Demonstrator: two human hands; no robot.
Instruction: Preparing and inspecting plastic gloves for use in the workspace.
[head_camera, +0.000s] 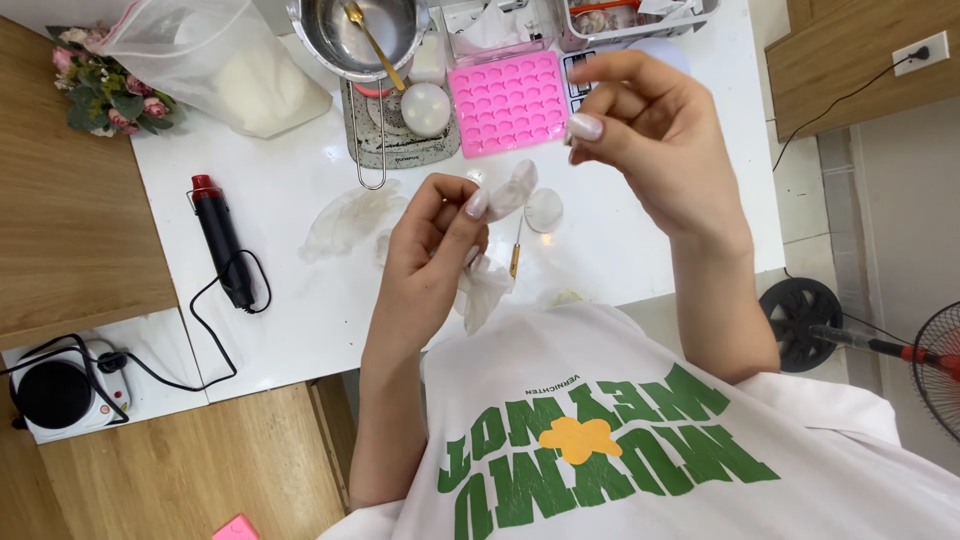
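Right above the pink mold (512, 102), the left hand (432, 255) fingers pinch a thin clear glove (485, 285); the right hand (640, 130) fingers are pressed together, holding nothing I can see. The glove could slip and drop onto the tabletop (300, 300).

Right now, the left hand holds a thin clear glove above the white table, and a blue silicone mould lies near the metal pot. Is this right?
Not quite. In the head view the silicone mould is pink, not blue. The rest stands: the left hand holds a thin clear glove above the white table, and the mould lies near the metal pot.
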